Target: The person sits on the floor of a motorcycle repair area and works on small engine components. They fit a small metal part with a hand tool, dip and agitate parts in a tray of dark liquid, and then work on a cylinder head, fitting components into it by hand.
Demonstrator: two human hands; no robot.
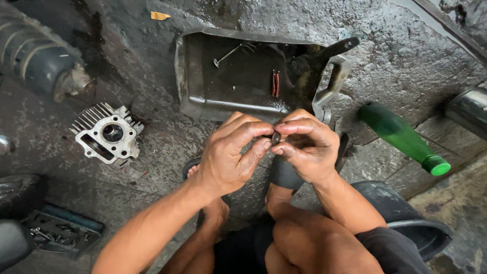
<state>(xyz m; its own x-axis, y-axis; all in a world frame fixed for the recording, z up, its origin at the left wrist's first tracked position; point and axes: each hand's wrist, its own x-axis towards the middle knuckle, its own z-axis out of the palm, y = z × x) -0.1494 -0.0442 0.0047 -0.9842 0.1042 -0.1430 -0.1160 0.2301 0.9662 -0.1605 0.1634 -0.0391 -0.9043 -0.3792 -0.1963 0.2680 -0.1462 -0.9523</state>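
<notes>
Watching 2 hands meeting above knees. Left hand [231, 157] and right hand [307, 149] both pinching small dark metal part [276, 138] between fingertips, part sitting dead centre, long axis too small to tell. Beyond: oily metal tray [203, 109], cylinder head [107, 134] left, green bottle [403, 137] right.

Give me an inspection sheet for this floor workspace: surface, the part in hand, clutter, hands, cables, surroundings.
Surface: concrete floor, oil-stained and wet-looking.
Job's things: small dark metal part, pinched between both hands.
Clutter: oily metal tray holding an engine valve; finned cylinder head; green bottle lying on its side; box of small hardware.
Hands: left hand and right hand, fingers closed on the part.
Cables: nothing seen.
Surroundings: black bucket at right; tyre at upper left.
</notes>
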